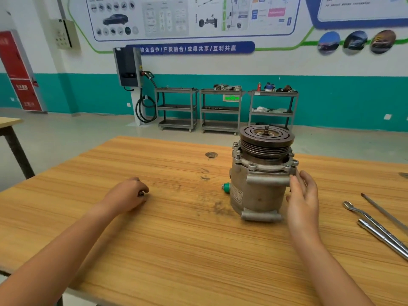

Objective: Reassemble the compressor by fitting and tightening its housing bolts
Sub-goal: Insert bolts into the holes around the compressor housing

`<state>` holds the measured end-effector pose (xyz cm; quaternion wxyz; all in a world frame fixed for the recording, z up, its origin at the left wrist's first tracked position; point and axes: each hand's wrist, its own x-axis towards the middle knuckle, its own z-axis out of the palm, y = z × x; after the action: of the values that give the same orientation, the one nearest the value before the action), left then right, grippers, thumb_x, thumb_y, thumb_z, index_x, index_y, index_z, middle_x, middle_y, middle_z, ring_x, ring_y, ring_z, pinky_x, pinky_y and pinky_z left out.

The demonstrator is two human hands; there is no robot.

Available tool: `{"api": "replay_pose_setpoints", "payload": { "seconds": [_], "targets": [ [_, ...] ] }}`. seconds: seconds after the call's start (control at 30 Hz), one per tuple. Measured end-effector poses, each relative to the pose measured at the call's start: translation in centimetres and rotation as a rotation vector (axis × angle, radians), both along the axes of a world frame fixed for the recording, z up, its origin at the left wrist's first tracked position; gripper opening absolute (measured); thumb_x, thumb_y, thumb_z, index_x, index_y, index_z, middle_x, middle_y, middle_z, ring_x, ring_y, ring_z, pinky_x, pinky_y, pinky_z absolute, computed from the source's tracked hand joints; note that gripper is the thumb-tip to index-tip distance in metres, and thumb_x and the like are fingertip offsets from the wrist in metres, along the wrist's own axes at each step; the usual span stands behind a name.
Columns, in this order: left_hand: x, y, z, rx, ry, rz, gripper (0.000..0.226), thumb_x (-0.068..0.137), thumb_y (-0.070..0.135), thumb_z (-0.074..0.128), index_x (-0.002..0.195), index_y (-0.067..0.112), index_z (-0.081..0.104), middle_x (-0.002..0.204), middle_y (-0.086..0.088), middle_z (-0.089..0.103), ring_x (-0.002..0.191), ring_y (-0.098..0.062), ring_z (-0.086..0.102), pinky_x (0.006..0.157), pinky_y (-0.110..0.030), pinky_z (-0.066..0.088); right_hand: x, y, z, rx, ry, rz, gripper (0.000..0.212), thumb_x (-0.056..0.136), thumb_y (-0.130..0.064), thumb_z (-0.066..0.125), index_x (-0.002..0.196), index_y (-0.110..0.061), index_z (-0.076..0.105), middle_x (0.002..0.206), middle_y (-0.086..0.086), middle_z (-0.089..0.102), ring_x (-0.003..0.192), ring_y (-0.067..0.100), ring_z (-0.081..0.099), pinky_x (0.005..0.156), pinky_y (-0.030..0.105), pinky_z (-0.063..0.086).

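Compressor (pixel 260 177) stands upright on the bench (pixel 176 239), pulley (pixel 266 138) on top, directly against the right hand (pixel 303 199) on its inner side. Right hand is open, fingers fairly straight and laid against the compressor's flank, thumb up by the horizontal mounting lug just under the flange. It wraps nothing.

Left hand (pixel 130 193) rests on the bench well apart from the compressor, on the far side from the right hand. Fingers are curled under toward the palm. A small dark speck shows at the fingertips; cannot tell whether it is a held part.

Bolt heads (pixel 252 166) sit in the flange ears, just above the right hand's fingertips. A green cap (pixel 226 187) sticks out of the body low down, on the side facing the left hand.

A small round disc (pixel 211 154) lies on the bench beyond and between the two hands. Outside the right hand, near the bench edge: a chrome wrench (pixel 375 226) and a thin rod (pixel 384 212), lying side by side at a slant.
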<state>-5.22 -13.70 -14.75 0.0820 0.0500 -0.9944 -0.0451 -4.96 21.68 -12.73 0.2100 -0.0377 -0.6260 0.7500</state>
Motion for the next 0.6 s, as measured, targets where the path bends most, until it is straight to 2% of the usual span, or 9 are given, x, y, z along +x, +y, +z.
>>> {"api": "replay_pose_setpoints", "payload": {
  "seconds": [0.17,0.3,0.37,0.4,0.47,0.53,0.6],
  "targets": [
    [-1.0,0.0,0.4,-0.077,-0.066,0.018,0.022,0.092,0.019,0.056,0.11,0.014,0.067,0.112,-0.004,0.061,0.102,-0.019,0.057,0.084,-0.023,0.042,0.2,0.2,-0.1,-0.001,-0.01,-0.003,0.036,0.099,-0.026,0.044,0.135,-0.024,0.042,0.12,-0.019,0.045,0.114,-0.001,0.041,0.103,0.024,0.033],
    [-0.6,1.7,1.6,-0.379,-0.145,-0.073,0.025,0.097,0.026,0.044,0.113,0.018,0.062,0.114,0.0,0.057,0.099,-0.018,0.058,0.078,-0.027,0.046,0.2,0.2,-0.1,-0.004,-0.018,0.003,0.035,0.098,-0.027,0.045,0.133,-0.026,0.043,0.12,-0.019,0.045,0.113,-0.001,0.041,0.097,0.021,0.032],
    [-0.3,3.7,2.8,-0.381,-0.005,-0.187,0.026,0.098,0.028,0.044,0.113,0.017,0.061,0.113,-0.001,0.056,0.095,-0.019,0.059,0.073,-0.028,0.046,0.2,0.3,-0.1,-0.002,-0.023,0.004,0.036,0.098,-0.028,0.044,0.134,-0.027,0.042,0.119,-0.019,0.045,0.112,-0.001,0.042,0.096,0.021,0.032],
    [-0.1,5.0,3.5,-0.273,0.127,-0.275,0.024,0.097,0.024,0.048,0.111,0.014,0.064,0.111,-0.002,0.058,0.09,-0.019,0.06,0.072,-0.028,0.047,0.2,0.3,-0.1,0.0,-0.028,0.006,0.036,0.098,-0.029,0.044,0.134,-0.027,0.042,0.119,-0.019,0.045,0.112,-0.001,0.042,0.095,0.021,0.032],
    [0.6,8.3,5.5,0.097,0.37,-0.445,0.015,0.091,0.013,0.059,0.102,0.01,0.068,0.1,-0.001,0.062,0.08,-0.01,0.06,0.072,-0.02,0.048,0.2,0.4,-0.1,-0.002,-0.035,0.008,0.036,0.098,-0.029,0.044,0.135,-0.028,0.042,0.119,-0.019,0.045,0.112,0.0,0.042,0.096,0.021,0.032],
    [1.5,12.2,7.8,0.494,0.468,-0.525,0.016,0.085,0.004,0.063,0.096,0.014,0.067,0.089,0.01,0.063,0.079,0.001,0.062,0.072,-0.009,0.048,0.2,0.4,-0.1,0.0,-0.041,0.011,0.036,0.098,-0.031,0.044,0.134,-0.029,0.042,0.12,-0.019,0.045,0.114,0.003,0.043,0.098,0.023,0.033],
    [2.0,15.7,9.6,0.705,0.5,-0.564,0.017,0.083,0.002,0.065,0.095,0.015,0.067,0.086,0.014,0.063,0.082,0.006,0.061,0.073,-0.006,0.047,0.3,0.4,0.0,-0.007,-0.049,0.021,0.037,0.098,-0.033,0.044,0.135,-0.03,0.041,0.121,-0.018,0.045,0.116,0.006,0.043,0.1,0.026,0.034]
  ]
}}
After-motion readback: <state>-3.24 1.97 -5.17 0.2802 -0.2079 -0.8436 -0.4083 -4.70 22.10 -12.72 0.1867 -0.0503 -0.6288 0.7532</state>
